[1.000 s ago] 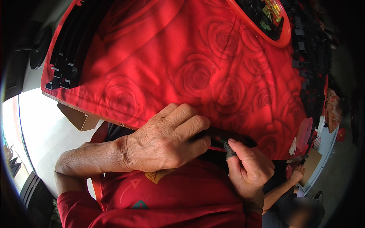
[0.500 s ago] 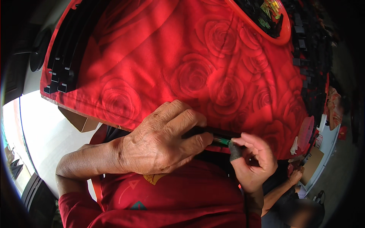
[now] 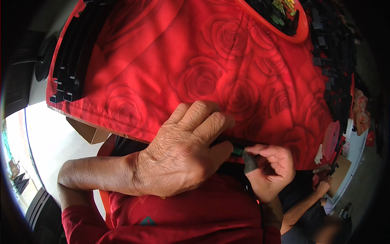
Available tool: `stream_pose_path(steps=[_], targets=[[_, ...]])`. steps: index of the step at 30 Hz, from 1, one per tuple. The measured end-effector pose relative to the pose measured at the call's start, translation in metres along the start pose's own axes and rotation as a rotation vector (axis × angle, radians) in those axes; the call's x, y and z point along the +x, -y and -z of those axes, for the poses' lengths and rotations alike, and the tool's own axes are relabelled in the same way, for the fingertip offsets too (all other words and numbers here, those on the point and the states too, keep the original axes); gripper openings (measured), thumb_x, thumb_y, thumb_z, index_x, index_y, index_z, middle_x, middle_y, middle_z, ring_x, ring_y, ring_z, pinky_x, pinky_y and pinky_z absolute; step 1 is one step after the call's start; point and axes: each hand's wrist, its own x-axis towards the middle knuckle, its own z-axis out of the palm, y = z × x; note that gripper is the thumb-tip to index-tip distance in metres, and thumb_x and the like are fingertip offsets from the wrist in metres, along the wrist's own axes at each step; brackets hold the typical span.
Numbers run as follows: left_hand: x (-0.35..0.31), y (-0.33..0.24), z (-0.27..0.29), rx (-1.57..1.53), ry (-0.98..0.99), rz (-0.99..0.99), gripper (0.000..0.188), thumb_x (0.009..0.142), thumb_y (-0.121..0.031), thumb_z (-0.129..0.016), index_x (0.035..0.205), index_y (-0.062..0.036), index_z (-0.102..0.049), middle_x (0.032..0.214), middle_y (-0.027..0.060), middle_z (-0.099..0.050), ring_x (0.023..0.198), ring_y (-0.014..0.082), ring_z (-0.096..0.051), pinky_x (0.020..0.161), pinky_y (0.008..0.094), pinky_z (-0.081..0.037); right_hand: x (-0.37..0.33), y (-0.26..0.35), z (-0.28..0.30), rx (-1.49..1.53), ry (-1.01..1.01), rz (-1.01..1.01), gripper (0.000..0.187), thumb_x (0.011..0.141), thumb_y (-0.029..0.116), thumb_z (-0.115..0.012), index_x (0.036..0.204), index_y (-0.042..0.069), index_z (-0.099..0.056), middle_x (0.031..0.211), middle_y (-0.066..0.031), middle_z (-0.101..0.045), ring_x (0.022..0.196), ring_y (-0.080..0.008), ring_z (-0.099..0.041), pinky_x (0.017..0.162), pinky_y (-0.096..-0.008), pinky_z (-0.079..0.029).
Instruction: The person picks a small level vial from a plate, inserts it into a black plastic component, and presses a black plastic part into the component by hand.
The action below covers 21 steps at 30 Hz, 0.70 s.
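- Looks like a small assembly workshop, piecework setup.
- Worktable (image 3: 227, 81) under a red rose-print cloth.
- Rows of identical black plastic parts (image 3: 67, 77) stacked along the table's left edge, more at right (image 3: 331, 61).
- Red tray (image 3: 298, 34) of small black and green components.
- Another person's arm (image 3: 302, 207) lower right.

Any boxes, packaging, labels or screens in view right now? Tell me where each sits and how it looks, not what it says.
Cardboard box: under the table's near-left edge, plain brown, boxy.
Cardboard sheet: lower right, beside the table's right end, flat, brown.
Packets: right edge, crumpled, orange-pink.
No screens or readable labels show.
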Motion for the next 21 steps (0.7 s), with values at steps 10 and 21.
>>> stream_pose_path(steps=[10,21], targets=[[0.010,-0.001,-0.002,0.018,-0.077,-0.049,0.026,0.061,-0.011,-0.082,0.085,-0.0053,-0.072,0.116,0.0137,-0.063,0.105,0.0338,-0.061,0.080,0.0430,-0.052,0.008,0.002,0.006,-0.141,0.093,0.163,0.039,0.070,-0.003,-0.087,0.099,0.004,-0.062,0.099,-0.0121,-0.079,0.070,-0.0053,-0.068,0.052,-0.0182,-0.045],[0.001,0.022,0.015,-0.127,0.060,0.039,0.027,0.072,-0.008,-0.080,0.099,-0.0055,-0.074,0.114,0.0146,-0.062,0.105,0.0345,-0.061,0.085,0.0447,-0.053,0.007,0.003,0.006,-0.040,0.095,0.057,0.037,0.075,-0.004,-0.086,0.101,0.003,-0.060,0.102,-0.0153,-0.079,0.076,-0.0095,-0.073,0.056,-0.0200,-0.052]])
